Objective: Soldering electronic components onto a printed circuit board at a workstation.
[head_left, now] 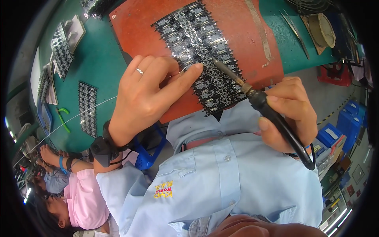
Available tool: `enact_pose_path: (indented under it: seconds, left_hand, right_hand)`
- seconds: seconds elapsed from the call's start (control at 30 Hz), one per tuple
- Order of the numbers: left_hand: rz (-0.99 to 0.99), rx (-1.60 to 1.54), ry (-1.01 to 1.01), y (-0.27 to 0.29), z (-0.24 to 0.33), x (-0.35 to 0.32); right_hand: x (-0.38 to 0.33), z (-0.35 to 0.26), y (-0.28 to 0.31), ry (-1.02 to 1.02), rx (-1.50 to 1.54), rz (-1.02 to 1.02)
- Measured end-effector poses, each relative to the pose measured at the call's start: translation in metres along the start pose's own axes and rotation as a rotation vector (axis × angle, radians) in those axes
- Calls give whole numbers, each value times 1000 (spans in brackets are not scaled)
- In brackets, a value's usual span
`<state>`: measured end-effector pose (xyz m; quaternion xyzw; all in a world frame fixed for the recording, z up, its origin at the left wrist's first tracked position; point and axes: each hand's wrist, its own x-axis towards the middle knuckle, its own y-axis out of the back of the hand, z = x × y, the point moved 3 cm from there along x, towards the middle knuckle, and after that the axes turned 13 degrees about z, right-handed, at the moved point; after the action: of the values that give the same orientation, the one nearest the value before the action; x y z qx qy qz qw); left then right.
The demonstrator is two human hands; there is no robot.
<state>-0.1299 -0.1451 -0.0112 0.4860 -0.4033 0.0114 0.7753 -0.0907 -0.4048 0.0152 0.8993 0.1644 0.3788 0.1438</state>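
Counter [98, 59]: green, flat, seen at the left and at the upper right
Floor [316, 94]: grey, visible at the right side
Striped line [335, 108]: yellow and black, on this floor
Blue bins [347, 119]: at the right, near the striped line
Red plastic piece [335, 75]: near the counter, its kind is not clear
Lamps [340, 217]: long white tubes, lit, lower right

**Left hand [144, 96] curled, right hand [296, 108] gripping**

My left fingers [153, 69] bend inward, while the left thumb [183, 79] stretches out toward my right. The left wrist [119, 132] runs nearly straight into the hand. My right thumb [266, 128] and bent index finger [282, 103] close in a pen-like hold.
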Motion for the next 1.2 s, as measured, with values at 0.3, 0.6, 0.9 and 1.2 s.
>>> enact_pose_path:
  seconds: [0.3,0.6,0.9,1.2]
  left_hand:
    - [41,-97,140,7,-1,3]
    - [69,-126,687,28,-9,9]
    - [124,-87,427,21,-9,19]
    - [14,-160,373,16,-7,21]
  right_hand:
    - [3,3,2,-3,11,-7]
    - [5,3,-4,-29,25,-39]
    - [9,3,-7,-74,28,-48]
    - [12,4,-5,-24,8,-176]
